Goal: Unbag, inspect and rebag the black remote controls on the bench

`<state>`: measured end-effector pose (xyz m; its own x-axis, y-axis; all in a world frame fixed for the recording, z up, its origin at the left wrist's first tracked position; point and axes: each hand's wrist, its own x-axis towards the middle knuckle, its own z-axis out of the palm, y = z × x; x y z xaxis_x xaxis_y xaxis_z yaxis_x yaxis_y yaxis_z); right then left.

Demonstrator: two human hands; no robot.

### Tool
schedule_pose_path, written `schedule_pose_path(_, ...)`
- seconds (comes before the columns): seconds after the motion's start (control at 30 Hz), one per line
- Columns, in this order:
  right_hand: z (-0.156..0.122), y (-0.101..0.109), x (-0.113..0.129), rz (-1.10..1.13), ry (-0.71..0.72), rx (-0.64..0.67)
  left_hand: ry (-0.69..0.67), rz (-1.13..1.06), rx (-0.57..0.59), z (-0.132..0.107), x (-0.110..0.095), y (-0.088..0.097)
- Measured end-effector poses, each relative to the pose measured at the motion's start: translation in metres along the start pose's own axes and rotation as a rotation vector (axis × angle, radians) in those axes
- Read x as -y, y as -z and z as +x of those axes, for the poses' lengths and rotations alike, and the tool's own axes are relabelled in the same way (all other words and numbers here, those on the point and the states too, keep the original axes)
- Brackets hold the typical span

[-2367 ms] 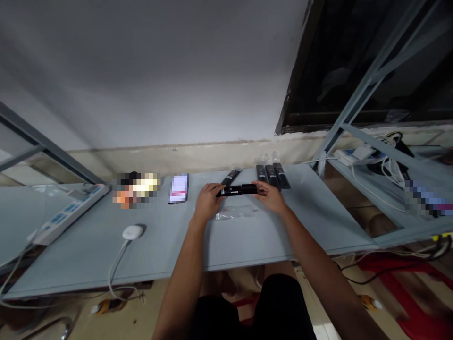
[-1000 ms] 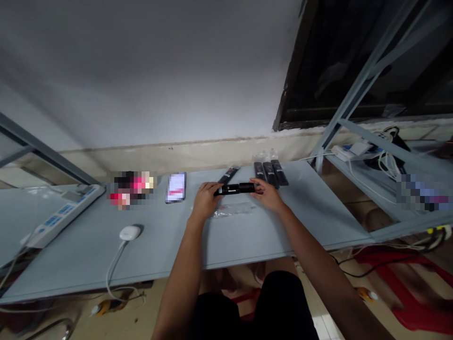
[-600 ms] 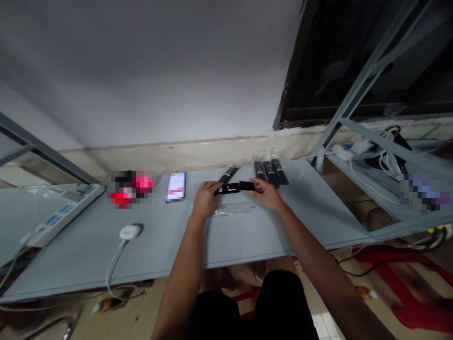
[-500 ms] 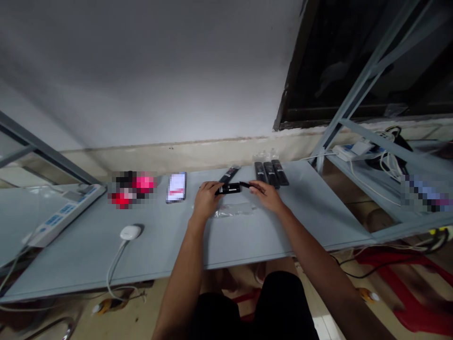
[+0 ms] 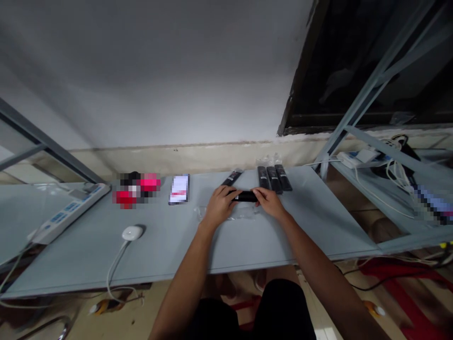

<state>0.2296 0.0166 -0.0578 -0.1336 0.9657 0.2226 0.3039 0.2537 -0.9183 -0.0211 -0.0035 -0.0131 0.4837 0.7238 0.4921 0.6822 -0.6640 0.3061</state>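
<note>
Both my hands hold one black remote control (image 5: pixel 244 196) crosswise above a grey table (image 5: pixel 170 245). My left hand (image 5: pixel 220 206) wraps its fingers round the remote's left end. At the right end my right hand (image 5: pixel 269 202) is closed on it. A clear plastic bag (image 5: pixel 244 215) lies flat on the table just under the remote. Another black remote (image 5: pixel 231 177) lies slanted behind my hands. Three more black remotes (image 5: pixel 274 178) lie side by side at the back right.
A phone with a lit screen (image 5: pixel 179 189) lies to the left of my hands. A white round device (image 5: pixel 132 233) with a cable sits nearer the left. A power strip (image 5: pixel 67 212) lies at far left. A metal shelf (image 5: pixel 385 170) with cables stands at right.
The remote came apart briefly, my right hand pulling a piece off its right end. Now both hands have closed in together and the remote looks shorter between them.
</note>
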Motion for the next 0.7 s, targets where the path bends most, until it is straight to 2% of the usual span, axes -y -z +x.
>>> schedule_pose_path(0.17, 0.000, 0.000, 0.010, 0.137, -0.078, -0.011, -0.079, -0.060, 0.010, 0.001, -0.002, -0.002)
schedule_pose_path(0.37, 0.000, 0.005, 0.006, 0.163, -0.111, 0.029, -0.113, -0.084, 0.030, 0.002, -0.005, -0.001)
schedule_pose_path(0.5, -0.002, 0.005, 0.011, 0.187, -0.048, 0.107, -0.122, -0.100, 0.037, 0.005, -0.009, -0.003)
schedule_pose_path(0.6, 0.000, 0.006, 0.015, 0.228, -0.015, 0.157, -0.112, -0.094, -0.034, 0.008, -0.014, -0.007)
schedule_pose_path(0.7, 0.003, 0.008, 0.013, 0.338, -0.076, 0.068, -0.050, -0.115, -0.162, 0.009, -0.017, -0.005)
